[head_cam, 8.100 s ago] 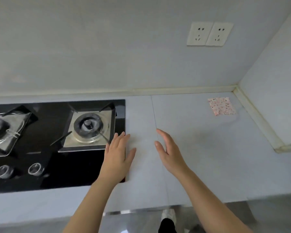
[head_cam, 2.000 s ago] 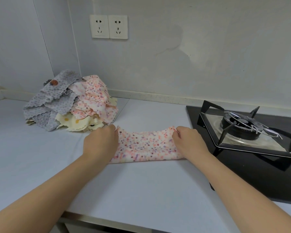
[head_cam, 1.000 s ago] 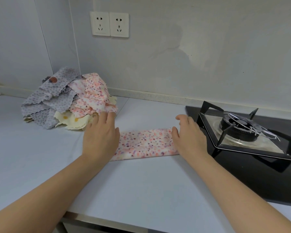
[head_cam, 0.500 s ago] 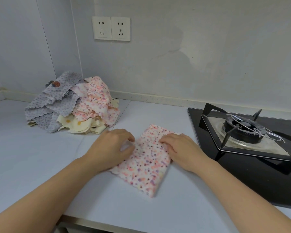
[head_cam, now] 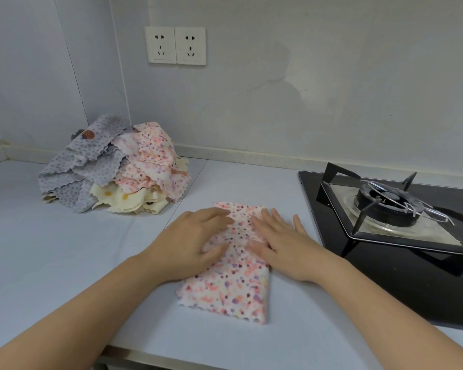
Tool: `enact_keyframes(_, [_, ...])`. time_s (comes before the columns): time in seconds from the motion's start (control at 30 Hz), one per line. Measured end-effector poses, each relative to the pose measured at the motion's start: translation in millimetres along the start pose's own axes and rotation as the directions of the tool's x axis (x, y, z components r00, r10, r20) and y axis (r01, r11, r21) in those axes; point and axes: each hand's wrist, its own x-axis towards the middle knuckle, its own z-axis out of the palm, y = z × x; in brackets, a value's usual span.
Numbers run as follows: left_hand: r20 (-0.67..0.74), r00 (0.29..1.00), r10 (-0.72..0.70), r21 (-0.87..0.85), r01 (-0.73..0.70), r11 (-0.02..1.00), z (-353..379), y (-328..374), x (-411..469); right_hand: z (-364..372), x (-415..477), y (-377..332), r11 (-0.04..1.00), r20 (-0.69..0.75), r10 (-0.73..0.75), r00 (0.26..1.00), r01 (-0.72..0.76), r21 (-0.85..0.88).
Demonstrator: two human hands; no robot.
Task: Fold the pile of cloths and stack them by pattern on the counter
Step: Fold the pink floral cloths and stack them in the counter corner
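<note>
My left hand (head_cam: 190, 244) and my right hand (head_cam: 281, 245) lie flat, fingers straight, pressing on the far half of the folded pink-dotted cloth (head_cam: 233, 273), which rests on the near middle of the counter (head_cam: 64, 263), just left of the gas hob (head_cam: 401, 228). The pile of unfolded cloths (head_cam: 115, 169) sits far left on the counter against the wall, well apart from the folded cloth, with grey dotted, pink-dotted and cream pieces mixed. Two wall sockets (head_cam: 175, 45) are mounted above the pile, to its right.
</note>
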Motion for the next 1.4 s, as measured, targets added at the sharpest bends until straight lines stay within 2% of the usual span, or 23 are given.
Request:
enact_keyframes(0.07, [0.147,0.989,-0.014,0.087,0.001,0.996,5.0,-0.1,1.6,1.7,0.8,-0.1,1.000,0.037,0.009,0.999,-0.008,-0.018])
enact_keyframes(0.1, [0.135,0.991,-0.020,0.125,0.003,0.992,6.2,0.1,2.5,1.7,1.5,0.6,1.000,0.026,0.017,1.000,-0.017,-0.015])
enact_keyframes(0.2, [-0.054,0.997,-0.057,0.192,0.066,0.979,3.6,-1.2,6.2,1.5,2.1,3.0,0.999,-0.002,0.033,0.999,-0.033,0.008])
enact_keyframes(0.23, [-0.079,0.994,-0.079,0.193,0.093,0.977,3.3,-1.7,7.6,1.8,2.1,3.2,1.000,0.001,0.023,1.000,-0.023,0.009])
enact_keyframes(0.27, [-0.070,0.993,-0.096,0.183,0.107,0.977,4.1,-1.9,8.6,1.9,1.7,2.8,1.000,-0.006,0.003,1.000,-0.003,0.009])
enact_keyframes(0.33, [0.064,0.987,-0.147,0.133,0.137,0.982,6.6,-1.1,12.1,1.3,1.9,1.5,0.999,-0.037,-0.048,0.998,0.048,0.014])
enact_keyframes(0.4, [0.279,0.936,-0.215,0.109,0.192,0.975,10.1,-1.4,14.5,1.2,1.8,-0.6,0.996,-0.017,-0.081,0.997,0.082,0.024])
enact_keyframes(0.47, [0.371,0.872,-0.319,0.172,0.273,0.947,10.5,-2.8,15.0,2.7,1.8,-0.9,0.995,0.031,-0.088,0.996,0.087,0.042])
enact_keyframes(0.57, [0.294,0.793,-0.533,0.312,0.448,0.838,7.3,-12.8,13.0,4.1,1.8,0.3,0.996,0.053,-0.085,0.995,0.082,0.042])
enact_keyframes(0.6, [0.245,0.787,-0.566,0.326,0.483,0.813,5.8,-15.4,11.7,3.7,1.8,0.4,0.996,0.056,-0.085,0.995,0.083,0.042])
enact_keyframes(0.67, [0.175,0.854,-0.489,0.272,0.436,0.858,4.2,-16.5,10.6,2.2,2.4,0.3,0.995,0.061,-0.087,0.994,0.085,0.044])
enact_keyframes(0.73, [0.239,0.912,-0.332,0.200,0.288,0.936,3.4,-11.0,12.4,1.2,2.3,0.3,0.996,0.065,-0.087,0.994,0.084,0.039])
enact_keyframes(0.8, [0.344,0.880,-0.327,0.224,0.261,0.939,5.1,-6.9,18.7,0.6,1.4,-0.5,0.996,0.072,-0.081,0.994,0.079,0.038])
enact_keyframes(0.9, [0.267,0.891,-0.366,0.255,0.301,0.919,5.1,-6.3,36.6,0.9,-0.8,-0.5,0.996,0.073,-0.082,0.994,0.079,0.046])
enact_keyframes(0.97, [0.292,0.922,-0.254,0.162,0.214,0.963,7.1,-4.4,46.8,0.5,-1.4,0.1,0.996,0.074,-0.085,0.994,0.082,0.041])
enact_keyframes(1.03, [0.384,0.912,-0.142,0.103,0.111,0.989,12.0,-4.5,51.2,-0.3,-2.4,0.9,0.996,0.083,-0.087,0.993,0.085,0.031])
enact_keyframes(1.1, [0.408,0.898,-0.164,0.137,0.117,0.984,16.8,-7.8,55.5,-1.4,-4.0,2.3,0.996,0.099,-0.089,0.991,0.087,0.024])
enact_keyframes(1.2, [0.371,0.897,-0.241,0.207,0.174,0.963,17.6,-9.9,65.7,-2.7,-7.0,3.0,0.996,0.120,-0.090,0.989,0.087,0.030])
enact_keyframes(1.3, [0.414,0.902,-0.127,0.077,0.105,0.992,22.0,-4.6,68.3,-4.6,-7.5,2.6,0.996,0.128,-0.086,0.988,0.086,0.011])
enact_keyframes(1.4, [0.442,0.889,-0.119,0.032,0.117,0.993,27.2,-8.3,70.4,-6.9,-9.6,0.2,0.995,0.141,-0.095,0.985,0.099,-0.027])
